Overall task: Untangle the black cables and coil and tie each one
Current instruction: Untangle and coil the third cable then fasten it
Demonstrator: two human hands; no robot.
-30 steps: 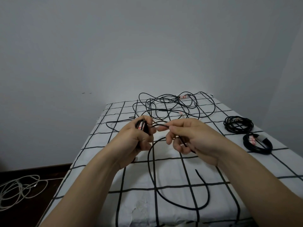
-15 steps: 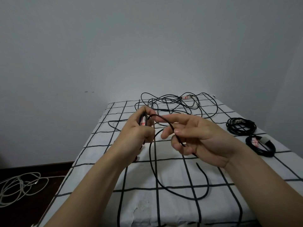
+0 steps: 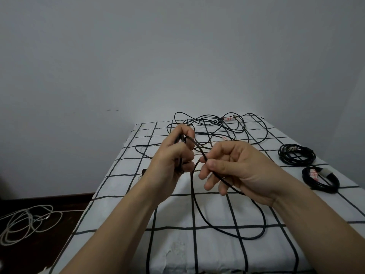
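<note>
My left hand (image 3: 173, 161) is closed around a small bundle of loops of a black cable (image 3: 199, 212), held upright above the table. My right hand (image 3: 237, 171) pinches the same cable just right of the bundle, between thumb and forefinger. From there the cable hangs down and makes a wide loop on the cloth near the front. A tangle of black cables (image 3: 219, 127) lies at the far end of the table. Two coiled black cables rest at the right: one plain (image 3: 296, 155), one tied with a white band (image 3: 321, 178).
The table wears a white cloth with a black grid (image 3: 177, 244) and stands against a grey wall. Its left edge drops to a dark floor, where a loose white cable (image 3: 25, 222) lies.
My right hand has slid along the cable and lowered slightly, closing its fingers into a pinch. My left hand has risen a little with the bundle.
</note>
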